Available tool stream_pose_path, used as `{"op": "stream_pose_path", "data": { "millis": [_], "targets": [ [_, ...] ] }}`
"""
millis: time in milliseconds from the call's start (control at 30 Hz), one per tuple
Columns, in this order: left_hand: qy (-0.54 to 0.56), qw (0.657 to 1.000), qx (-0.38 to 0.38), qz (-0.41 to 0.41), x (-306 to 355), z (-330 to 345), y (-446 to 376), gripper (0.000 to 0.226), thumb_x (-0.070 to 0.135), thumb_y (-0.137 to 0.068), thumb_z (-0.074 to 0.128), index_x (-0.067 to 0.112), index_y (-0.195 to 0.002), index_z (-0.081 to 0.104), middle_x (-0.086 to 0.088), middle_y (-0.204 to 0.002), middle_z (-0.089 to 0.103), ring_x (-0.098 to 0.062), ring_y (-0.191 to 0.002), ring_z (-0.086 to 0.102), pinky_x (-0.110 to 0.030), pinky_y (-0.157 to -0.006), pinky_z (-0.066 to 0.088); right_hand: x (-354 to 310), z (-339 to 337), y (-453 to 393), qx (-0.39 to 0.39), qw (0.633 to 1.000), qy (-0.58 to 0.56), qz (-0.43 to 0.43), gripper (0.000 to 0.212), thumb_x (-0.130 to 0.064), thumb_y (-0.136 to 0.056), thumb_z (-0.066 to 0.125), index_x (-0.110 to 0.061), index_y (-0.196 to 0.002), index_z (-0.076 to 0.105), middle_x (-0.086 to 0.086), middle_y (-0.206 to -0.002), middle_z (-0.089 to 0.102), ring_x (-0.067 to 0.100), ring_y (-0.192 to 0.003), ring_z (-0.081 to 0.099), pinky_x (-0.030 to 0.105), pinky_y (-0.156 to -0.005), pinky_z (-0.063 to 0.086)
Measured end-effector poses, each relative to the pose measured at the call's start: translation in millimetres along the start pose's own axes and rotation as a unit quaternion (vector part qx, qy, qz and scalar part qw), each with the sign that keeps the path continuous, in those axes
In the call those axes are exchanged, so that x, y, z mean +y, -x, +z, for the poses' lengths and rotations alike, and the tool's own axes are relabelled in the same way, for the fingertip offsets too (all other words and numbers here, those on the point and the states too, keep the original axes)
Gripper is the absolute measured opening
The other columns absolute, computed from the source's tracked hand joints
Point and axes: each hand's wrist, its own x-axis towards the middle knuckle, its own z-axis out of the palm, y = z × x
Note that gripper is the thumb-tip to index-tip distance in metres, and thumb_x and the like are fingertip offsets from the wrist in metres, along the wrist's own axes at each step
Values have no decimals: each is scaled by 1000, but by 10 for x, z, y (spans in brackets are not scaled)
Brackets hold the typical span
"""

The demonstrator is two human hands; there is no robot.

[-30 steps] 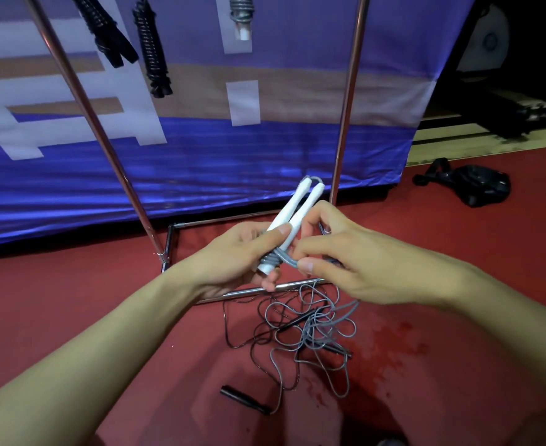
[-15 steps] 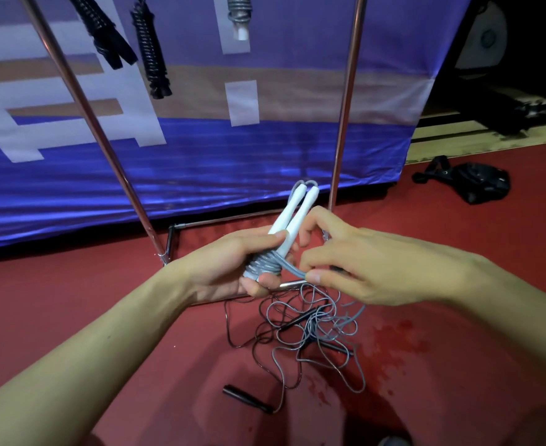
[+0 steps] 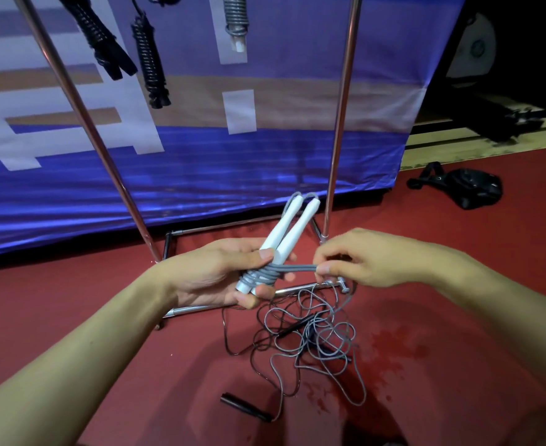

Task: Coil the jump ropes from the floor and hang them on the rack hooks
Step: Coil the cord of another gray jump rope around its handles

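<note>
Left hand (image 3: 220, 275) grips two white handles (image 3: 284, 233) side by side, gray cord (image 3: 266, 274) wound round their lower ends. Right hand (image 3: 371, 259) pinches the taut cord just beside them. Loose cord tangle (image 3: 310, 339) lies on the red floor (image 3: 458, 317) below, near rack base (image 3: 200, 309). Black handle (image 3: 244, 407) lies nearer the floor's front edge.

Red floor (image 3: 104, 300) meets a blue-and-white banner (image 3: 265, 162); dark bag (image 3: 467, 191) lies right.
</note>
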Motion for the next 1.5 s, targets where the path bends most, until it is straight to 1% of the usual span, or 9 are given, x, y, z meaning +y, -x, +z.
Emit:
{"op": "stream_pose_path", "data": {
  "millis": [100,233,300,500,633,967,1233,1333,1500],
  "targets": [
    [-40,999,-8,-29,-4,88,-15,44,18,-102,56,0,-142,46,-25,-115,62,-19,-73,47,-26,-56,29,82,5,-70,50,997,46,-25,13,-36,-100,63,-29,-102,74,-9,-108,60,12,-103,56,26,-97,43],
    [-100,993,-37,-47,30,126,-20,51,18,-104,50,-7,-145,31,-21,-116,63,-17,-75,46,-25,-57,31,61,61,-153,21,998,-46,35,16,-15,-99,64,-27,-100,74,-15,-84,74,-6,-80,67,11,-76,47],
    [-148,985,-58,-70,20,131,-24,46,19,-106,49,-6,-142,37,-18,-118,64,-16,-76,47,-22,-57,37,64,123,-172,5,985,-163,49,20,-3,-93,63,-15,-105,74,2,-95,77,6,-88,71,28,-86,56],
    [-168,975,-78,-122,33,105,-66,31,19,-106,50,7,-135,50,-14,-113,66,-15,-76,51,-15,-57,46,-87,125,-217,6,835,-545,80,37,0,-100,46,-5,-133,63,16,-132,68,25,-122,67,49,-115,42],
    [-237,951,-85,-181,57,130,-84,29,27,-103,53,14,-129,51,-8,-104,67,-12,-73,54,-14,-54,43,-168,10,-277,65,692,-711,103,44,-16,-90,56,-7,-133,63,19,-126,70,23,-112,72,31,-94,59],
    [-376,909,55,-172,-162,80,-313,17,32,-109,52,22,-116,40,-1,-96,73,-16,-70,48,-22,-54,38,-227,-181,-296,224,605,-753,128,3,-5,-95,63,-6,-97,66,8,-97,78,19,-89,77,37,-86,62],
    [-519,822,225,-66,-134,-62,-372,26,47,-105,52,25,-101,38,5,-94,74,-10,-67,57,-32,-70,49,-333,-266,-153,258,634,-724,91,12,0,-100,51,-7,-108,54,14,-92,75,33,-97,76,49,-91,60],
    [-448,852,267,-35,-139,-146,-365,28,43,-105,54,20,-107,39,-2,-102,76,-11,-66,57,-31,-62,51,-255,-240,-71,300,766,-560,99,47,3,-101,51,-31,-133,45,16,-100,77,24,-95,77,41,-90,62],
    [-307,894,326,18,-112,-259,-255,27,37,-103,56,17,-108,39,-7,-98,69,-13,-67,52,-25,-54,46,-138,-117,67,196,959,-31,202,27,-19,-93,56,-35,-86,76,-11,-71,76,-9,-58,65,11,-65,54]
  ]
}}
